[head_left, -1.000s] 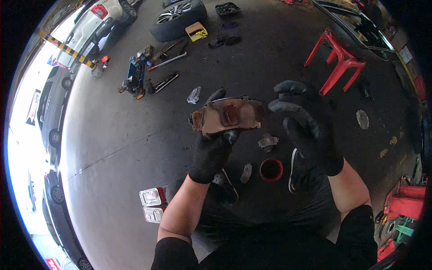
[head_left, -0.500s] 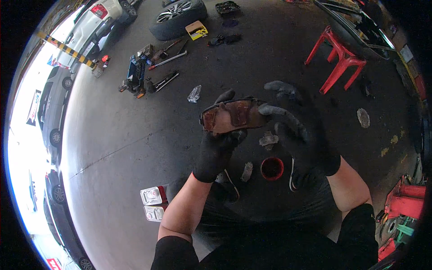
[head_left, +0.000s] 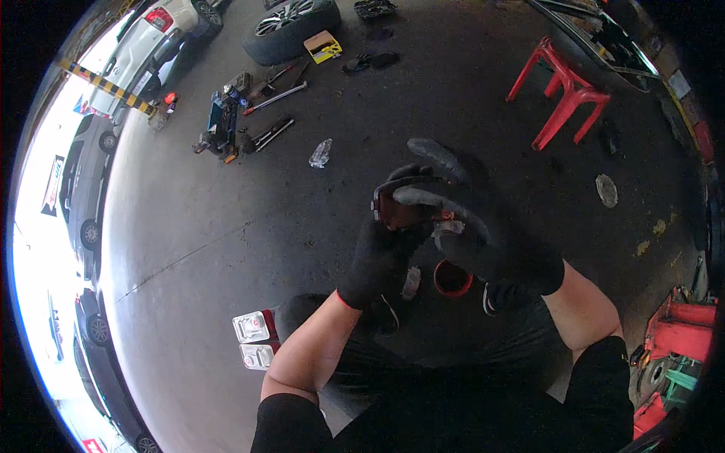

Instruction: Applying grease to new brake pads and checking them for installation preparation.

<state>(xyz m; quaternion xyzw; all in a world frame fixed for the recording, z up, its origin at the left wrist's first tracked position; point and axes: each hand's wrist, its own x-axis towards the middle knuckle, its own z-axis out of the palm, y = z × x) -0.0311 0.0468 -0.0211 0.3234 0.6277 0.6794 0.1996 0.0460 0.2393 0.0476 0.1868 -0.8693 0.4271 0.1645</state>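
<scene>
A brake pad [head_left: 396, 214] with a rusty brown face is up in front of me, turned partly away and half covered by fingers. My left hand [head_left: 389, 245], in a black glove, is closed on it from the left and below. My right hand [head_left: 483, 226], gloved too, has its fingers apart, one stretched across the front of the pad; whether it presses on it I cannot tell. Below the hands, a small red bowl [head_left: 453, 278] with dark contents stands on the floor between my feet. Beside it lies a crumpled clear wrapper [head_left: 411, 283].
Two clear-and-red packs [head_left: 253, 340] lie left of my leg. Farther off are a blue tool tray [head_left: 221, 124], long-handled tools [head_left: 276, 98], a yellow box [head_left: 323, 47] and a wheel [head_left: 291, 30]. A red plastic stool [head_left: 563, 90] stands at the far right, a red jack-like machine [head_left: 680, 332] nearer.
The brake pad has tilted from face-on and shifted right with my left hand. My right hand has moved left, its fingers now overlapping the pad.
</scene>
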